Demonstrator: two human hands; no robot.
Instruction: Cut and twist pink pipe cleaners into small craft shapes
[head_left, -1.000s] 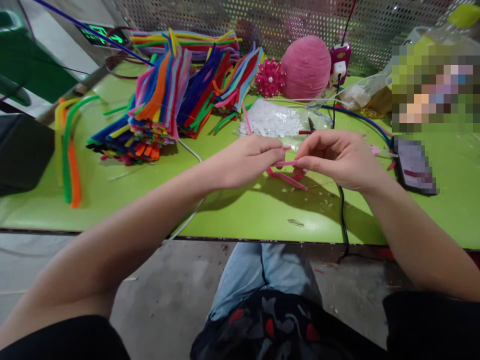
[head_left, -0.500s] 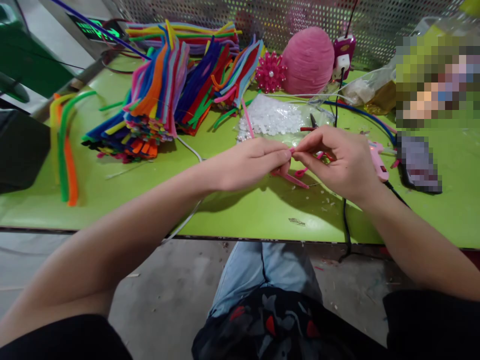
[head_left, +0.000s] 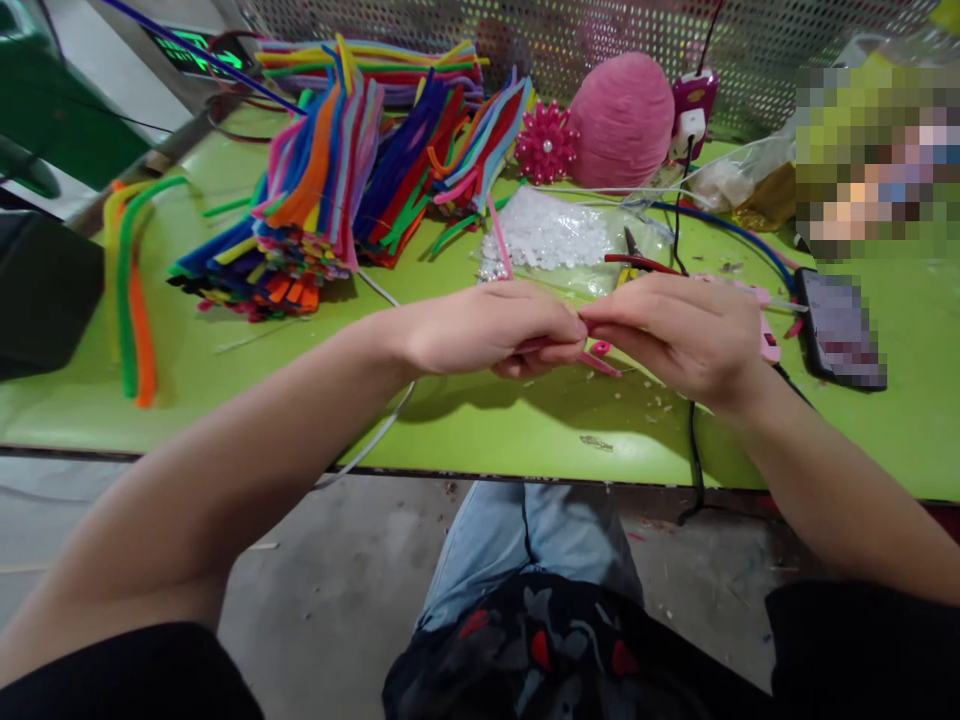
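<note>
My left hand (head_left: 510, 330) has its fingers curled closed around a pink pipe cleaner (head_left: 531, 346), mostly hidden by the fingers. Thumb and fingers of my right hand (head_left: 675, 335) are pinched together, touching my left fingertips, on a bit of the same pink. Just under the hands a small pink loop (head_left: 601, 348) and a pink strip end (head_left: 602, 366) show. Behind my left hand, a pink pipe cleaner (head_left: 501, 238) sticks out toward the back, its lower end hidden. Pliers (head_left: 631, 258) with a red handle lie behind my right hand, partly covered.
Bundles of coloured pipe cleaners (head_left: 300, 210) lie at the back left. Behind the hands are a bag of white beads (head_left: 551, 235), a pink flower (head_left: 547, 145) and a pink wrapped dome (head_left: 624, 120). A pink glue gun (head_left: 769, 340) and a phone (head_left: 840, 330) lie right.
Both hands have come slightly lower and nearer the table's front edge. My left fingers have curled tighter, and my right hand has turned palm-down, its pinch now against the left fingertips.
</note>
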